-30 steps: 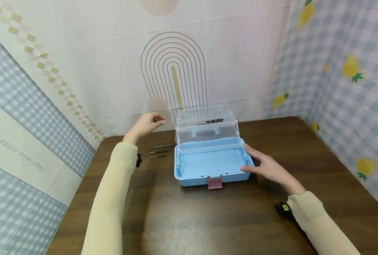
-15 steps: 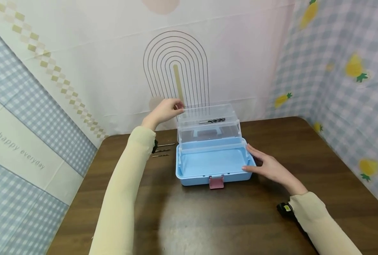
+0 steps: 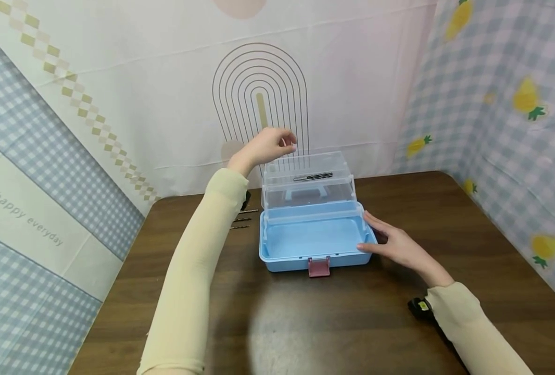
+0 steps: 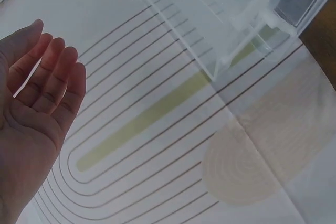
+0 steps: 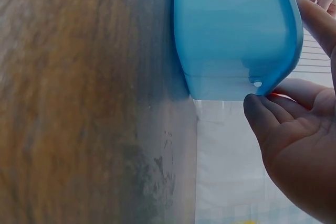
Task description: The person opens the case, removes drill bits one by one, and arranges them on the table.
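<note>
A blue toolbox stands open on the table, its clear trays and lid raised at the back. Dark drill bits lie in a clear upper tray. My left hand hovers above the lid's top left edge, holding nothing; in the left wrist view the fingers are loosely bent and apart from the plastic. With thumb and fingers on the rim, my right hand holds the toolbox's right end. More drill bits lie left of the box, partly hidden by my left sleeve.
A pink latch hangs from the toolbox's front. The brown wooden table reaches back to a patterned cloth, with checked cloth along the right side.
My left hand has moved right and up, from above the loose drill bits to above the raised lid. The right hand has stayed on the toolbox.
</note>
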A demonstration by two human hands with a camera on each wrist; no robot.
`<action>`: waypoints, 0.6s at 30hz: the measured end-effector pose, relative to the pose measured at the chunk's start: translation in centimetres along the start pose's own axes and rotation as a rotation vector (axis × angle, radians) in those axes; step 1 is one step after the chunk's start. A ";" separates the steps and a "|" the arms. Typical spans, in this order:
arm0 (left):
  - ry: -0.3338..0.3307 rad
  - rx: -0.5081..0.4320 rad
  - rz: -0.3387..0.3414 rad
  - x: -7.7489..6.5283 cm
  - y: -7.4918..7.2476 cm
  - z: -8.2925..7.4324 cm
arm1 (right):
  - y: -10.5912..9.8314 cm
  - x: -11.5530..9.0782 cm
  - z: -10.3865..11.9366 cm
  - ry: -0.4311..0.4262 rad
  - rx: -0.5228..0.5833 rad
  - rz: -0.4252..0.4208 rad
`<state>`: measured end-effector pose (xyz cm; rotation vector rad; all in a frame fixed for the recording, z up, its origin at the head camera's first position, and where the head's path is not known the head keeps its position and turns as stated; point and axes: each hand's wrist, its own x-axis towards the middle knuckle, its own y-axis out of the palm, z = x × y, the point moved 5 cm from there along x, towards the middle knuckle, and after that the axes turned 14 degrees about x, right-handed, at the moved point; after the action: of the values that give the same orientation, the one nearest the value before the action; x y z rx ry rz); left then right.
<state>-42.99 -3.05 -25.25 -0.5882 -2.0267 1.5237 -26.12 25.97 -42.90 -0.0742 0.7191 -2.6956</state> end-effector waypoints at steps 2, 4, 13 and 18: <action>0.013 0.003 0.012 0.3 0.2 -0.3 | -0.1 0.0 -0.1 0.002 0.008 -0.004; 0.024 0.001 0.029 0.6 0.6 -0.6 | -0.1 0.0 -0.2 0.008 0.012 -0.007; 0.087 0.114 0.166 1.7 3.2 -1.5 | -0.2 -0.1 -0.1 0.004 0.031 -0.003; 0.066 0.150 0.222 1.6 4.6 -1.2 | 0.0 -0.1 -0.1 0.003 0.029 -0.001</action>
<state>-43.27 0.07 -29.16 -0.8129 -1.8277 1.7422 -26.02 26.10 -43.01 -0.0631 0.6815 -2.7072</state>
